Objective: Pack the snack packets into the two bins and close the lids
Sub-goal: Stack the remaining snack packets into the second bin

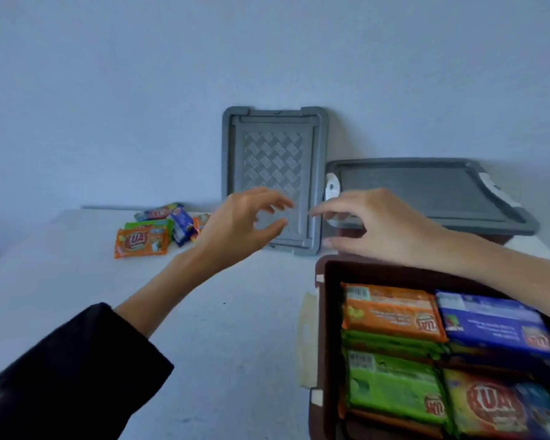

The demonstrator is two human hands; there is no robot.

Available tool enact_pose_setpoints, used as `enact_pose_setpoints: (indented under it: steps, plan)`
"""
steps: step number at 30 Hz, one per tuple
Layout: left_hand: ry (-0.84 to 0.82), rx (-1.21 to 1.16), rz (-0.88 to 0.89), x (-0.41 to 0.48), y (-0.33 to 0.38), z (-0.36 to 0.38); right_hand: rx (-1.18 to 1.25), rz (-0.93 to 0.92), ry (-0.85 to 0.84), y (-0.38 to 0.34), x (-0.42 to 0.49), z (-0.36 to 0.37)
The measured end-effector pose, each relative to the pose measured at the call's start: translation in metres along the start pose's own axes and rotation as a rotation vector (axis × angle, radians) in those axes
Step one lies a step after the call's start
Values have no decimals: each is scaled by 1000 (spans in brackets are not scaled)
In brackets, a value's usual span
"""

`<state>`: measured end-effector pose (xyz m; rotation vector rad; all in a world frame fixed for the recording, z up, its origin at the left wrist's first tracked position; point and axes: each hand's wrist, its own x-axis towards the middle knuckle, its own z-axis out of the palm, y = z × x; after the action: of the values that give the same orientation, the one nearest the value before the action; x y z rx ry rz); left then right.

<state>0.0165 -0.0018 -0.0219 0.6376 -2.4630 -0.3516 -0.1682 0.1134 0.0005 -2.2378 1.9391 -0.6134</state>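
Two hands reach forward over the white table (pixel 235 328), both toward a grey lid (pixel 273 147) that stands upright on its short edge, leaning against the pale wall (pixel 267 58). The left hand (pixel 242 223), coming out of a dark sleeve (pixel 61 376), hangs in front of the lid's lower half with thumb and fingers spread and loosely bent, grasping nothing. The right hand (pixel 378 227) is likewise released, its fingers stretched toward the lid's right edge. The blur hides whether either hand touches the lid.

The near bin (pixel 326 312), brown and uncovered, sits at the lower right, with a pale latch (pixel 308 338) on its left side. It is filled with flat-lying packets: an orange packet (pixel 391 312), a blue packet (pixel 489 322), a green packet (pixel 391 382) and a red-and-yellow packet (pixel 489 404).

Behind it, by the wall, the far bin (pixel 350 236) is covered by its own dark grey lid (pixel 426 188).

Several loose packets (pixel 153 230) lie in a small heap on the table, left of the leaning lid.
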Motion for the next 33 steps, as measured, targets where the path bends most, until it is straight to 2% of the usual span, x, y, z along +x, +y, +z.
enact_pose_setpoints:
  steps: [3,9,16,19,23,26,29,33]
  plan:
    - [86,47,-167,-17,-57,-23,39,-80,-1,-21,58,25]
    - [112,95,-545,-46,-166,-57,104,-129,-74,-58,173,93]
    - [-45,46,-741,-60,-266,-52,103,-47,-304,-63,263,180]
    - [-119,82,-808,-68,-288,-31,-9,-17,-447,-50,279,210]
    - [-239,261,-773,-73,-300,-11,-185,6,-584,-43,288,230]
    - [-327,266,-738,-78,-306,-17,-248,-44,-561,-43,292,226]
    - [-289,270,-695,-90,-312,-25,-231,-101,-520,-41,290,225]
    - [-217,380,-654,-103,-309,-29,-61,-123,-441,-40,281,226]
